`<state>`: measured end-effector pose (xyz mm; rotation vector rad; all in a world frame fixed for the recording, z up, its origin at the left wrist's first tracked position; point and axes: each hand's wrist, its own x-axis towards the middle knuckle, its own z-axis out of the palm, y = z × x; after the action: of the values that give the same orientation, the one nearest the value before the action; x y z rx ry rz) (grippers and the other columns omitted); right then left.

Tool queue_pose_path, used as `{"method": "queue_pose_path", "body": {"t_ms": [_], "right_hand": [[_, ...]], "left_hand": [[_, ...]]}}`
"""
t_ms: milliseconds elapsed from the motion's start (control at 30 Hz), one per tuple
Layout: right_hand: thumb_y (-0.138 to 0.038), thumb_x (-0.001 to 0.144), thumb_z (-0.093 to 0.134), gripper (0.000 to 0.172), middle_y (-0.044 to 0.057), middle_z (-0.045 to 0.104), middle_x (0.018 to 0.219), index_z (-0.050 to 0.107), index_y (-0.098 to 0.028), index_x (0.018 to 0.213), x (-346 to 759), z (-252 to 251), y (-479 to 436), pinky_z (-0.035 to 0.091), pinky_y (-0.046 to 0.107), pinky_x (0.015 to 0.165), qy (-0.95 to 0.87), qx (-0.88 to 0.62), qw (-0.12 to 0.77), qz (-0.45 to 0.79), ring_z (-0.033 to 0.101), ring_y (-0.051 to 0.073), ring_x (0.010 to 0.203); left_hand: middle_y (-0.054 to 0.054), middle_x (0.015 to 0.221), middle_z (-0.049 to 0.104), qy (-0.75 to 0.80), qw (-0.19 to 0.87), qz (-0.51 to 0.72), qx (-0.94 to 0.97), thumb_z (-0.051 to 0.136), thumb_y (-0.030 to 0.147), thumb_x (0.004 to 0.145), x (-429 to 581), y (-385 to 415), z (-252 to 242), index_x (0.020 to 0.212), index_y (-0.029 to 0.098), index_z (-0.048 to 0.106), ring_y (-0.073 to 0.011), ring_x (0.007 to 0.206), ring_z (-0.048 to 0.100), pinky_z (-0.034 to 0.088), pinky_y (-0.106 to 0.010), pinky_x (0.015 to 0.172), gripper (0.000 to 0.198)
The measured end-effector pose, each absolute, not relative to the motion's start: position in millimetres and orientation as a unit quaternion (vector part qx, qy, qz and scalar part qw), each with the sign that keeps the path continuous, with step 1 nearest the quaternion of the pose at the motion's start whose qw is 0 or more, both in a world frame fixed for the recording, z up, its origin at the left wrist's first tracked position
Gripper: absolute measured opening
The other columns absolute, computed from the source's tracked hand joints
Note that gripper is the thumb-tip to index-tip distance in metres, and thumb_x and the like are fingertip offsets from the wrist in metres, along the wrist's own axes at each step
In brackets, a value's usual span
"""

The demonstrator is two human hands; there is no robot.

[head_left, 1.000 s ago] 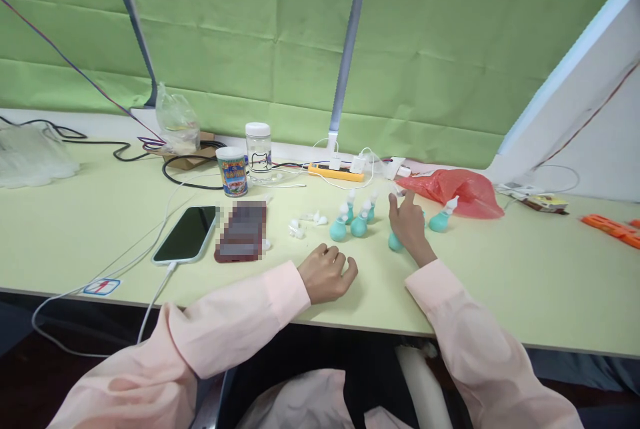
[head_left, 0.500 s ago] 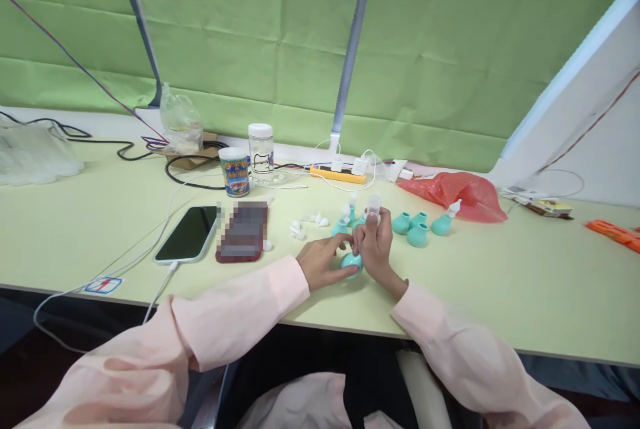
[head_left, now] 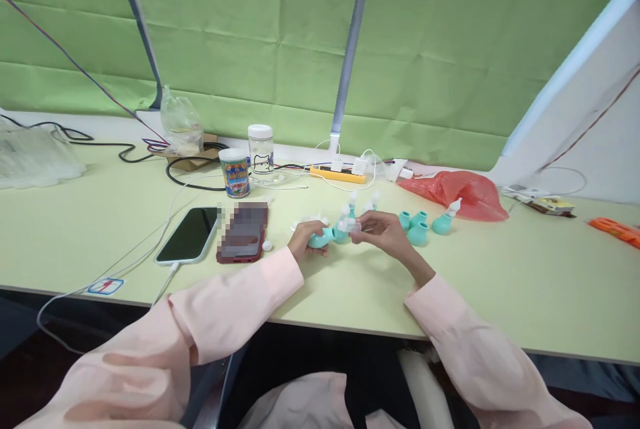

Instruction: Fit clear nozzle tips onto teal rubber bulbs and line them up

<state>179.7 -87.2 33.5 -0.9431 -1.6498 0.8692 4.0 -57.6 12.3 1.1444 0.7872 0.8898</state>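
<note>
My left hand is closed around a teal rubber bulb, whose open neck points right. In my right hand, the fingertips pinch a translucent plastic nozzle piece. This piece is just right of the bulb's neck and slightly higher; the two appear apart. Behind the hands stand several teal bulbs with white tips, one of them a bulb partly hidden by the nozzle piece. Right of my right hand are 3 open teal bulbs and a tipped bulb. Small white parts lie behind my left hand.
Left of my hands lie a black-screened phone, plugged into a white cable, and a dark red phone. Farther back stand a printed can, a clear jar, a yellow power strip and a red plastic bag.
My hands have moved apart. The bulb has shifted left and turned its neck to the right. The translucent piece, upright before, is now lower and tilted over in my right hand.
</note>
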Motion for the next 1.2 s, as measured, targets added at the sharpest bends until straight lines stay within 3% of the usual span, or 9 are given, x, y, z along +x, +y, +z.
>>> {"method": "queue_pose_path", "body": {"t_ms": [133,267,467,667,800,1067,1200], "right_hand": [[-0.027,0.052,0.067,0.024,0.000,0.057,0.062,0.055,-0.015,0.069,185.4,29.9,-89.6,0.049,0.029,0.053,-0.715,-0.396,0.442,0.369,0.056,0.013,0.057],[-0.029,0.055,0.065,0.025,0.002,0.058,0.063,0.058,-0.015,0.074,184.8,28.0,-91.1,0.049,0.029,0.052,-0.737,-0.417,0.422,0.323,0.055,0.013,0.055],[-0.034,0.069,0.051,0.020,0.003,0.058,0.065,0.058,-0.017,0.076,180.8,25.1,-94.8,0.045,0.027,0.050,-0.831,-0.411,0.344,0.151,0.053,0.013,0.054],[-0.031,0.078,0.038,0.020,0.006,0.057,0.074,0.048,-0.016,0.086,174.7,26.0,-102.6,0.040,0.028,0.060,-0.868,-0.436,0.235,0.037,0.052,0.015,0.065],[-0.034,0.079,0.035,0.019,0.001,0.051,0.062,0.043,-0.018,0.076,172.3,30.0,-105.5,0.035,0.025,0.056,-0.867,-0.445,0.208,0.076,0.046,0.012,0.056],[-0.046,0.079,0.029,0.035,-0.006,0.028,0.048,0.036,-0.018,0.058,171.9,18.8,-98.7,0.024,0.020,0.040,-0.777,-0.422,0.274,0.378,0.028,0.007,0.042],[-0.047,0.078,0.030,0.038,-0.005,0.029,0.047,0.038,-0.017,0.056,162.7,4.2,-96.8,0.021,0.019,0.037,-0.716,-0.439,0.344,0.420,0.028,0.006,0.040]], "left_hand": [[-0.002,0.055,0.052,0.317,0.727,0.338,0.507,0.040,0.015,0.055,2.3,-58.0,15.0,0.076,0.013,0.049,-0.0093,0.041,0.047,0.034,-0.020,0.035,0.023],[0.000,0.055,0.052,0.289,0.709,0.325,0.555,0.052,0.017,0.054,-1.9,-56.5,15.0,0.078,0.012,0.052,-0.0078,0.040,0.046,0.032,-0.018,0.033,0.025],[0.005,0.043,0.044,0.310,0.595,0.314,0.672,0.066,0.031,0.050,-6.2,-55.9,18.2,0.084,0.010,0.054,-0.0050,0.033,0.039,0.031,-0.018,0.031,0.042],[0.002,0.052,0.049,0.353,0.459,0.340,0.741,0.064,0.039,0.051,-6.2,-57.9,18.5,0.082,0.011,0.058,-0.0048,0.038,0.039,0.033,-0.019,0.037,0.042],[0.000,0.063,0.055,0.348,0.364,0.367,0.782,0.066,0.038,0.048,-7.1,-54.6,14.2,0.075,0.012,0.062,-0.0093,0.056,0.047,0.039,-0.021,0.054,0.038],[-0.003,0.070,0.061,0.310,0.343,0.333,0.822,0.065,0.037,0.049,-5.1,-59.5,12.9,0.078,0.012,0.063,-0.0135,0.063,0.052,0.040,-0.023,0.059,0.039],[-0.002,0.066,0.060,0.292,0.339,0.338,0.828,0.065,0.034,0.050,-3.4,-65.7,10.8,0.077,0.012,0.063,-0.0124,0.060,0.051,0.039,-0.022,0.058,0.035]]}}
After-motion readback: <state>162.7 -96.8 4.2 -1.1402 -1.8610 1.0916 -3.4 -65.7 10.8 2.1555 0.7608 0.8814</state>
